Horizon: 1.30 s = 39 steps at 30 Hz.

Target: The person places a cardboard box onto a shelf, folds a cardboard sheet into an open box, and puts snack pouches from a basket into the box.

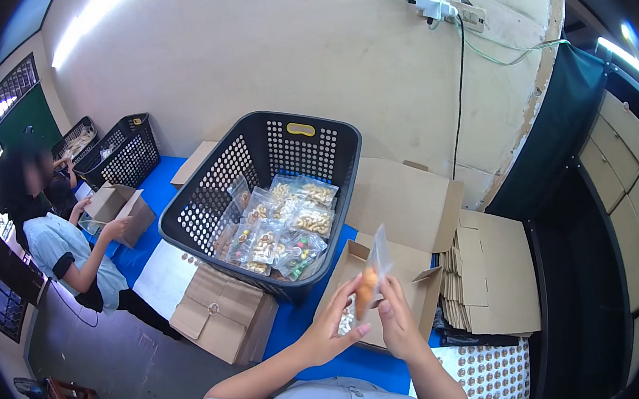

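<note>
In front of my body, a clear plastic bag (378, 249) with orange pieces in it is held upright between my two hands. My left hand (337, 318) grips its left side, fingers closed on the plastic. On the other side my right hand (399, 323) is closed on the bag too. Below them lies an open cardboard box (408, 258), its lid folded back. Some small white pieces (347, 320) show beside my left fingers; their wrapping is hard to make out. Left of the box stands a black basket (261, 121) holding several clear bags of snacks (261, 231).
Flattened cardboard boxes (496, 260) are stacked at right, above a sheet of round stickers (494, 374). A closed cardboard box (219, 311) stands left. Another person (72, 244) holds an open box (127, 216) near more black baskets (121, 150). A black cable (462, 96) hangs down the wall.
</note>
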Available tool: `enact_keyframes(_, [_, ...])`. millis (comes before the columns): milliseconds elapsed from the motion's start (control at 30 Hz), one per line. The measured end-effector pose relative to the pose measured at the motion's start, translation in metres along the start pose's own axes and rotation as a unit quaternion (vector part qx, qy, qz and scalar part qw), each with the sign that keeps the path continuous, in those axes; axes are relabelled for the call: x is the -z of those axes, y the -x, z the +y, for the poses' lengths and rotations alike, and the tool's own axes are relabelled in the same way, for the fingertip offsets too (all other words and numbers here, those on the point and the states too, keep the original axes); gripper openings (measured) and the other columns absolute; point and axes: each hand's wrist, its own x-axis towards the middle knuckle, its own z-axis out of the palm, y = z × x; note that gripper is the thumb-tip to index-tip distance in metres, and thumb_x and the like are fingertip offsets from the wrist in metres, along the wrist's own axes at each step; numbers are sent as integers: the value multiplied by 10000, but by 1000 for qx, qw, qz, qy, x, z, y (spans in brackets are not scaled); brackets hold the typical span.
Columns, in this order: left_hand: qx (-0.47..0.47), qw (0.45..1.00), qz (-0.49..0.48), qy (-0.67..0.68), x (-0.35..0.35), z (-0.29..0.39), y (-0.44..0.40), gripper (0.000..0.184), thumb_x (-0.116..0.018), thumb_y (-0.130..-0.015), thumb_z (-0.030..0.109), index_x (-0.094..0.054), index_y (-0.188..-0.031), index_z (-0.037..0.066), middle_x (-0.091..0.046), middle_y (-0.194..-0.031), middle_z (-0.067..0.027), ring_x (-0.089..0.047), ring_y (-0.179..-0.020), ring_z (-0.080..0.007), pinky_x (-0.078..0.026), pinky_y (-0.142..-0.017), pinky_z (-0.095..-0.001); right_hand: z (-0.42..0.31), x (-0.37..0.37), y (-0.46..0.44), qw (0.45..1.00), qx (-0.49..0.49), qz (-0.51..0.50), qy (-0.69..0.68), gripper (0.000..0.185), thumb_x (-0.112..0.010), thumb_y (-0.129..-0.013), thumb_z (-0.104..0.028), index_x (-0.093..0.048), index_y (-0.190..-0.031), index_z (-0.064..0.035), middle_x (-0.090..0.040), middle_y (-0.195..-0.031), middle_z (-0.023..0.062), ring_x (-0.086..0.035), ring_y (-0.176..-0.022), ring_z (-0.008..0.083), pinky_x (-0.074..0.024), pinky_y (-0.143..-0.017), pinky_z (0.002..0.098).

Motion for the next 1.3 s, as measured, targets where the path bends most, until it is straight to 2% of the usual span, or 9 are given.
enact_keyframes(100, [-22,997,61,40,-12,-1,6,674,-613,-926,281,-269,-1446,23,-409,-1366,-154,-451,-1227,-227,-378,-1023,-380,-10,0,0,999,14,-18,-25,520,-479,-985,-343,-413,-1395,-30,-380,-1337,169,-475,-1144,235,-369,-997,368])
enact_keyframes(167, [99,961,119,228,-14,-3,11,546,-569,-959,243,-337,-1400,20,-489,-1289,-107,-508,-1149,-166,-419,-968,-322,-24,-6,-5,999,-8,37,33,506,-528,-963,-312,-434,-1377,-38,-402,-1315,165,-471,-1162,239,-364,-1002,370])
enact_keyframes(233, [108,964,98,221,-11,-2,12,433,-529,-982,216,-398,-1348,23,-542,-1214,-64,-538,-1078,-116,-443,-906,-263,-22,-9,-4,991,-30,94,92,497,-578,-940,-282,-455,-1359,-45,-424,-1293,160,-468,-1180,242,-360,-1006,373])
enact_keyframes(300, [86,956,135,245,-14,-6,13,404,-526,-986,225,-428,-1323,25,-559,-1183,-69,-545,-1058,-118,-449,-892,-255,3,-10,-8,997,-28,39,-54,483,-654,-895,-226,-491,-1304,-29,-529,-1195,132,-519,-1097,197,-400,-953,337])
enact_keyframes(433, [123,966,126,191,-15,-16,23,413,-491,-1003,265,-424,-1324,16,-564,-1172,-68,-551,-1045,-117,-438,-923,-272,10,-17,5,964,-147,-14,-223,386,-620,-931,-198,-512,-1246,-5,-647,-1033,53,-606,-915,97,-496,-766,247])
enact_keyframes(767, [124,931,153,309,-21,-20,38,433,-521,-991,259,-401,-1338,30,-581,-1133,-66,-564,-1035,-122,-455,-896,-265,-4,-20,19,957,-144,-4,-252,276,-561,-969,-184,-551,-1198,-30,-641,-1031,44,-605,-921,84,-501,-754,229])
enact_keyframes(967, [120,965,46,227,-14,5,68,440,-620,-934,208,-441,-1304,53,-609,-1068,-55,-614,-934,-118,-509,-788,-264,-6,-29,44,946,-200,-88,-239,319,-532,-984,-255,-512,-1227,-49,-632,-997,48,-603,-938,110,-496,-791,263])
enact_keyframes(1233, [124,983,-114,78,-28,13,71,509,-659,-889,198,-461,-1344,85,-620,-1052,-59,-623,-905,-98,-503,-758,-240,-24,-17,90,961,-170,-16,-219,332,-652,-913,-192,-530,-1157,-2,-673,-1013,103,-639,-956,161,-504,-852,289])
enact_keyframes(1300, [142,971,-190,27,-26,17,69,543,-671,-880,217,-444,-1355,83,-616,-1073,-85,-617,-943,-115,-497,-797,-261,-21,-18,97,949,-159,101,-254,219,-646,-913,-158,-591,-1058,-3,-684,-1012,105,-640,-954,150,-504,-850,301])
